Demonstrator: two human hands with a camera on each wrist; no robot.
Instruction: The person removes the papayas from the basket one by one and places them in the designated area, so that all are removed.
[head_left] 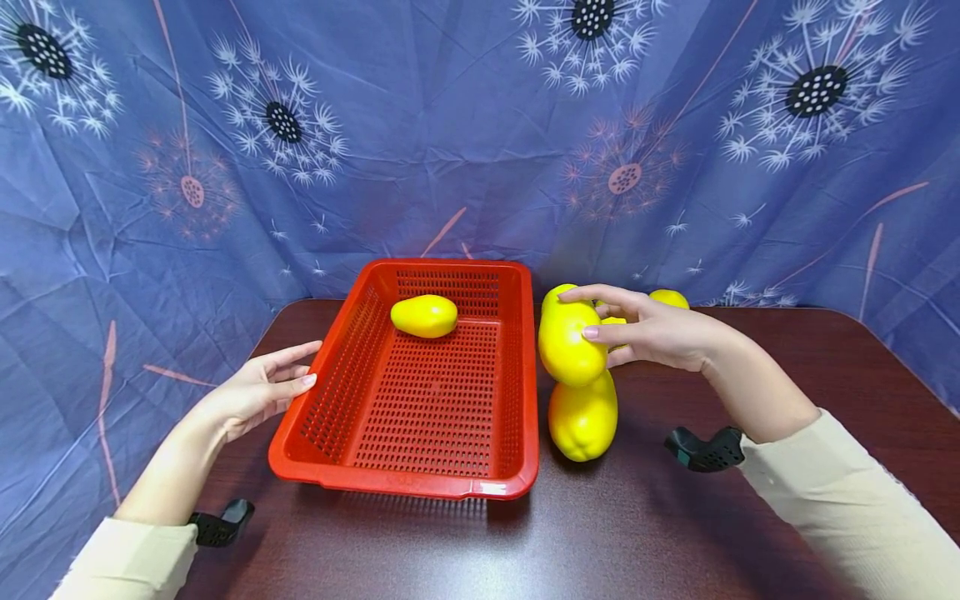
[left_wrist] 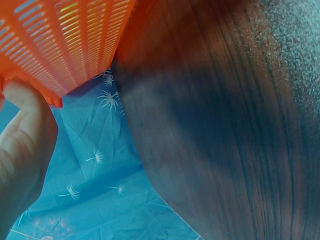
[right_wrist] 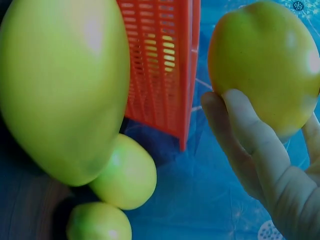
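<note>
My right hand (head_left: 652, 329) holds a yellow papaya-like fruit (head_left: 572, 346) between thumb and fingers, just right of the red basket (head_left: 531, 400). The right wrist view shows this held fruit (right_wrist: 262, 65) raised, with fingers against its underside. Nearer me, a second yellow fruit (head_left: 583, 425) rests on the table, partly covered by the held one. Inside the basket, a smaller yellow fruit (head_left: 424, 317) lies on its side near the far wall. My left hand (head_left: 258, 387) touches the basket's left rim with fairly straight fingers and thumb; some fingertips are hidden in the left wrist view.
Behind my right hand, another yellow fruit (head_left: 670, 298) shows partly, and more yellow (head_left: 613, 323) appears between the fingers. The dark wooden table (head_left: 600, 533) extends toward me. A blue curtain with dandelion prints (head_left: 450, 167) hangs directly behind the table.
</note>
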